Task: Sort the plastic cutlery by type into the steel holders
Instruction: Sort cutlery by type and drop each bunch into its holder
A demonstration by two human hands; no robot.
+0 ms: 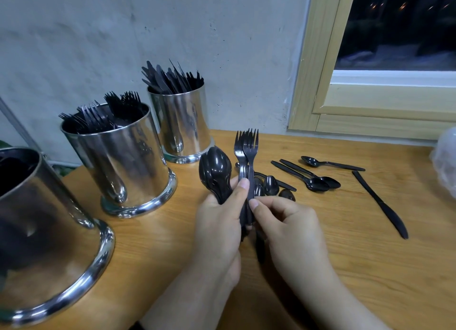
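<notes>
Wooden table [345, 268]; left hand [217, 228] grips spoons [216, 174]; right hand [291, 228] fingers pinch forks [249, 154].

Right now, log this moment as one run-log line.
left hand: holds spoon bunch and forks | right hand: pinches fork handle | fork holder: part filled | table: spoons, knife loose

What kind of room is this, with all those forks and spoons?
Probably a cafe or canteen self-service corner, though it is hard to be sure. Three shiny steel holders stand on a wooden counter by a window, stocked with black plastic forks and knives for many people.
</notes>
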